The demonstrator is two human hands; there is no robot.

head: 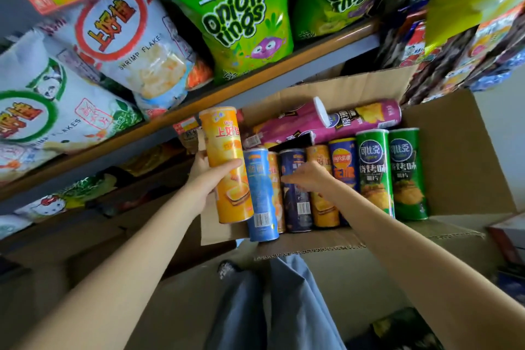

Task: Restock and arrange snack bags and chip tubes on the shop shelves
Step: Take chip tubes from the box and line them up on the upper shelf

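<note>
Gripping an orange chip tube (228,165) in my left hand (204,179), I hold it upright just above the left edge of the open cardboard box (460,167); my thumb lies across the tube's front and my fingers wrap behind it. My right hand (308,177) reaches down into the box, its fingers pointing left and resting on the dark navy tube (295,199); whether they curl round that tube or only touch it, I cannot tell.

A row of tubes lies side by side in the box: a light blue tube (261,196) nearest my left hand, then a narrow orange one, the navy one, another orange one, a blue one, and two green tubes (393,173) at the right end. Across the back of the box lies a pink tube (358,118), resting on another pink tube.

On the shelf (181,106) above and to the left stand white shrimp flakes bags (133,40), and beside them, to the right, green onion rings bags (241,14). A lower shelf holds more bags, too blurred to name.
</note>
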